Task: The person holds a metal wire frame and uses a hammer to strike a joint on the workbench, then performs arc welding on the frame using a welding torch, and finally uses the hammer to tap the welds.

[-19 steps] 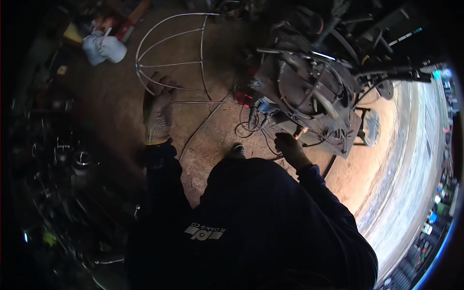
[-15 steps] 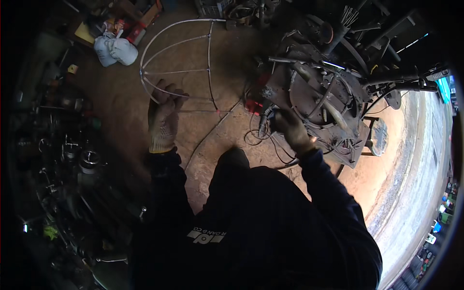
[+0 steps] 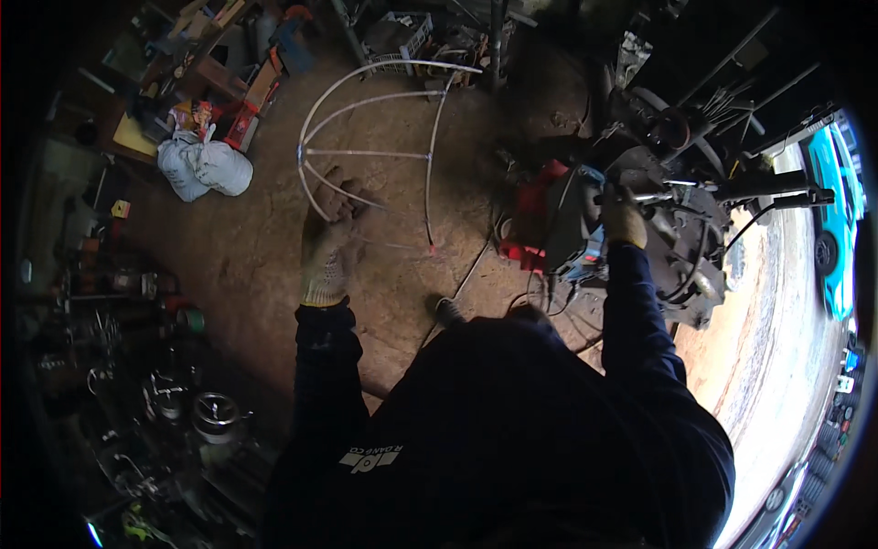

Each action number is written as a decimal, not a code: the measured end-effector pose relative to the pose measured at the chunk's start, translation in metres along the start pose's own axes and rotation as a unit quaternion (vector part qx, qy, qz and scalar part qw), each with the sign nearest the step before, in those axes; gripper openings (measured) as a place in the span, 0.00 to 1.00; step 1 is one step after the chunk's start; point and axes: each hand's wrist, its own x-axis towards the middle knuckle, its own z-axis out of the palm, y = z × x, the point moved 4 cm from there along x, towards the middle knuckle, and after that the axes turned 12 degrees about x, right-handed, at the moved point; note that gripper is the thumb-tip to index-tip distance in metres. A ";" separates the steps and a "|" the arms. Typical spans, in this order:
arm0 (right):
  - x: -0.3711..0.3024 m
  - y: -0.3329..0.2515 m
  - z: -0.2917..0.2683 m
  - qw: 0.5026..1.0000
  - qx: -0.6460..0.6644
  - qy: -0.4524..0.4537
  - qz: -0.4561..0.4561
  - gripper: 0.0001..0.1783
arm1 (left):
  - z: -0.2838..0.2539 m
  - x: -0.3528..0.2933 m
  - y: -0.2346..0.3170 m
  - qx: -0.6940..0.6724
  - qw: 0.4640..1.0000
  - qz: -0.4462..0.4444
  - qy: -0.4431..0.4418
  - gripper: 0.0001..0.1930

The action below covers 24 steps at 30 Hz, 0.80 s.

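Observation:
My left hand [image 3: 327,247], in a knitted work glove, is closed round a thin rod of a curved metal frame [image 3: 366,154]. The frame is a half-oval of bent rods with cross rods, held up over the dirt floor. One lower corner [image 3: 433,249] looks reddish. My right hand [image 3: 626,220], also gloved, is curled at the near edge of a cluttered metal workbench [image 3: 700,274]. Its fingertips are hidden, so what they hold cannot be made out. Just left of it stands a blue machine [image 3: 578,220], with a red object [image 3: 530,224] beside it.
Cables [image 3: 471,274] run across the floor near my feet. White sacks [image 3: 203,166] lie at the left by wood and boxes. A plastic crate [image 3: 398,41] stands at the back. Dark machinery [image 3: 165,384] fills the near left. Outside at right is a turquoise car [image 3: 830,220].
My view has shifted, bringing the car and the blue machine into fuller sight. My right hand has moved farther away along the workbench. My left hand still grips the frame.

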 end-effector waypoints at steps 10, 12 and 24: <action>0.019 0.010 0.014 0.853 0.145 0.151 0.478 0.32 | -0.087 0.166 0.004 0.157 0.978 0.008 -0.138 0.47; 0.030 0.001 0.004 0.934 0.117 0.129 0.311 0.26 | -0.093 0.198 0.002 0.168 0.975 0.025 -0.146 0.46; 0.051 -0.043 0.027 0.629 0.479 0.452 0.413 0.24 | -0.160 0.402 -0.012 0.072 0.990 -0.023 -0.122 0.37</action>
